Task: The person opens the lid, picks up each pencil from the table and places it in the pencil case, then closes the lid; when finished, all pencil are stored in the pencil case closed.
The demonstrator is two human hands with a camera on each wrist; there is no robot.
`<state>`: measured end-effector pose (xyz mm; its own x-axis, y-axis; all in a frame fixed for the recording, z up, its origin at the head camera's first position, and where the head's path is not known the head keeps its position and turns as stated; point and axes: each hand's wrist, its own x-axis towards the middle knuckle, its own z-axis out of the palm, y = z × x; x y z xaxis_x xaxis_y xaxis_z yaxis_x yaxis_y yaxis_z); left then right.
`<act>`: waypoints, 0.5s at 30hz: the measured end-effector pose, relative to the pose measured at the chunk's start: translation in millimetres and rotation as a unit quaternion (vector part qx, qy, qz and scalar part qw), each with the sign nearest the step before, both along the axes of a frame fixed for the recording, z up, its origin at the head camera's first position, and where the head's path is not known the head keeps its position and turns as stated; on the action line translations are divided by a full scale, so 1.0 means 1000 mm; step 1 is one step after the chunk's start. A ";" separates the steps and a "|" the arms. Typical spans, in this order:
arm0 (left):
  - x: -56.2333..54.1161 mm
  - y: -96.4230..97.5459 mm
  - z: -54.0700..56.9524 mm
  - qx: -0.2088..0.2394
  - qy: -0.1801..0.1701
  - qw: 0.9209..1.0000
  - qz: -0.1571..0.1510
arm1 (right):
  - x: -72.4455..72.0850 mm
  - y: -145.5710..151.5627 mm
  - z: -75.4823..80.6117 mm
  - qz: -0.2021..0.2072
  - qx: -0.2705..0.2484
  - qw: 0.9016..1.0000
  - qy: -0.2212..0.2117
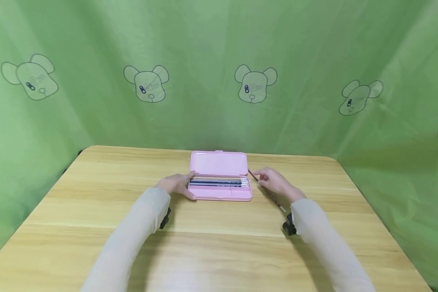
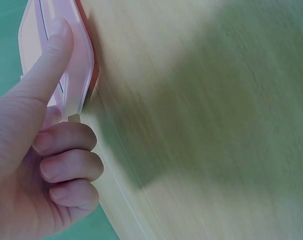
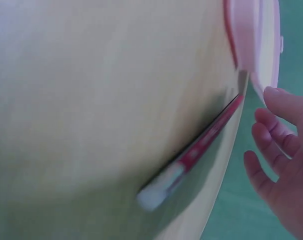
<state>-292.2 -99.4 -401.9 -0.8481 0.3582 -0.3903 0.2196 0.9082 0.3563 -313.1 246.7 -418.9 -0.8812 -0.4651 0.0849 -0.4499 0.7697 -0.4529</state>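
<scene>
A pink pencil case (image 1: 220, 194) lies on the table with its lid (image 1: 219, 163) tipped back. Several dark pencils (image 1: 215, 182) lie side by side inside, their white eraser ends to the right. My left hand (image 1: 175, 184) holds the case by its left end; in the left wrist view the thumb (image 2: 46, 65) lies over the end and the other fingers are curled below. To the right of the case, a red and black pencil (image 3: 206, 140) lies slanted, its pale end towards me. My right hand (image 1: 275, 182) is over its far part, thumb and fingers apart in the right wrist view.
The wooden table (image 1: 211, 255) has its far edge just behind the lid. A green curtain (image 1: 200, 121) with mouse-like drawings hangs behind and at the sides. A small black device (image 1: 289, 225) sits at the right wrist.
</scene>
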 end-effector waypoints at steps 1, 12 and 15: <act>0.000 -0.001 0.000 0.000 0.001 1.000 0.001 | 0.001 0.003 -0.001 0.001 0.005 1.000 -0.007; 0.000 -0.001 0.000 0.001 -0.007 1.000 0.009 | 0.009 0.017 -0.008 -0.002 0.039 0.998 -0.054; -0.002 -0.001 0.000 0.005 -0.009 1.000 0.011 | 0.009 0.017 -0.008 -0.011 0.043 0.997 -0.063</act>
<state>-293.9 -100.2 -401.8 -0.8490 0.3433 -0.4016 0.1935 0.9094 0.3683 -304.3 263.5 -426.9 -0.8924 -0.4463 -0.0671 -0.3757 0.8170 -0.4374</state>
